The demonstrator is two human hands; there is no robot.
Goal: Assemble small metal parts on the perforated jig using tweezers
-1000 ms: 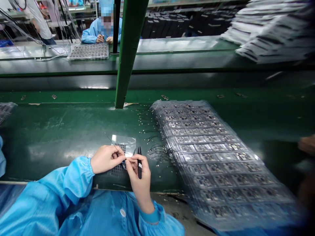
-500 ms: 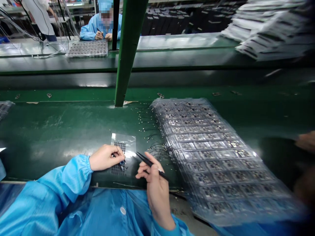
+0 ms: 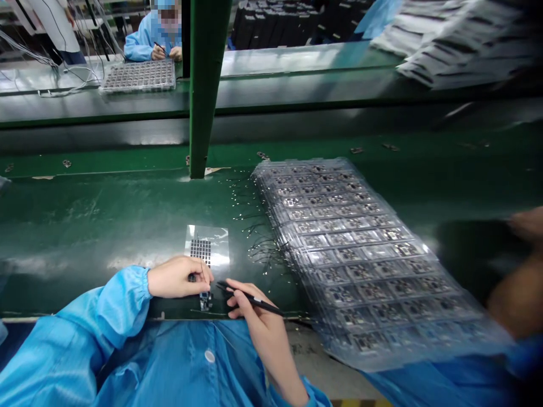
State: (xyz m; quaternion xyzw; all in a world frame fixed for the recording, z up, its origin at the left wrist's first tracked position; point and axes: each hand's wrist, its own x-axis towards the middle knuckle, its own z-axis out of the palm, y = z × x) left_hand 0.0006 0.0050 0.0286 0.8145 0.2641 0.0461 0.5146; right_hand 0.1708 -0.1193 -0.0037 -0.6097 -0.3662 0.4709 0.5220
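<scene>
My left hand [image 3: 180,277] is closed in a pinch at the upper end of a small circuit board [image 3: 205,302], just above the table. My right hand [image 3: 254,310] has its fingers wrapped round black tweezers [image 3: 258,303], whose tips point left and lie a short way right of the board. Whether the tips touch anything is too small to tell. Partly behind my left hand lies a clear sheet [image 3: 219,240] with a grid of black square pads [image 3: 200,249]. The fingers hide part of the board and the sheet's lower portion.
Stacked clear trays of circuit boards [image 3: 352,243] stand to my right, with thin black wires [image 3: 263,246] along their left side. A green post [image 3: 202,113] rises ahead. Another person's arm [image 3: 515,282] is at far right; a co-worker [image 3: 153,39] sits opposite.
My left hand and the circuit board have moved nearer the table's front edge, uncovering more black pads. The tweezers have come closer to my left hand, and my right fingers have closed in round them.
</scene>
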